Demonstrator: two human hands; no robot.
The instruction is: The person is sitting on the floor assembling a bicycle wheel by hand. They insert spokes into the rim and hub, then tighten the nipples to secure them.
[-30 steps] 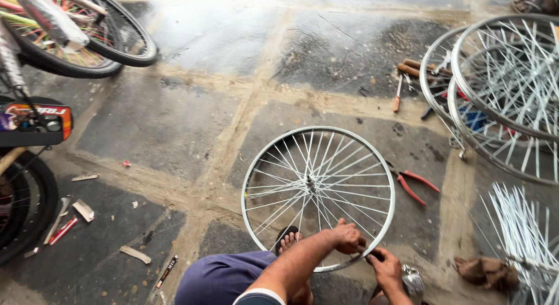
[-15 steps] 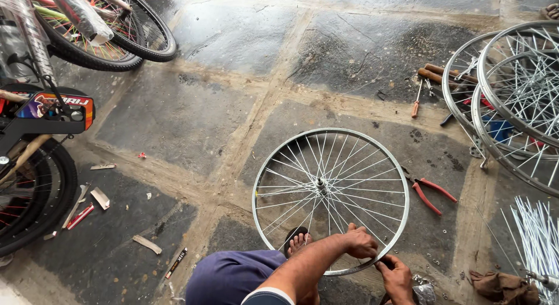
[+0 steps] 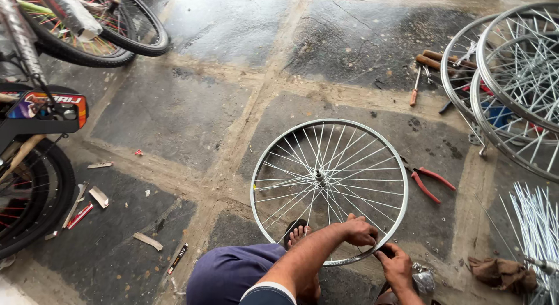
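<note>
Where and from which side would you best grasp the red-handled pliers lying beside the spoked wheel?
Probably take the red-handled pliers by both handles, coming from above on the right. They lie flat on the stone floor, handles splayed and pointing away from the wheel, clear of its rim.

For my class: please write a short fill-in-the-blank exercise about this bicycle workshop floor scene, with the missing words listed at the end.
1. Both hands, the left hand and right hand, meet at the near edge of the spoked ____.
2. The wheel lies ____ on the stone floor.
3. The pliers right of the wheel have ____ handles.
4. A brown ____ lies crumpled at the lower right.

Missing words: wheel; flat; red; rag
</note>
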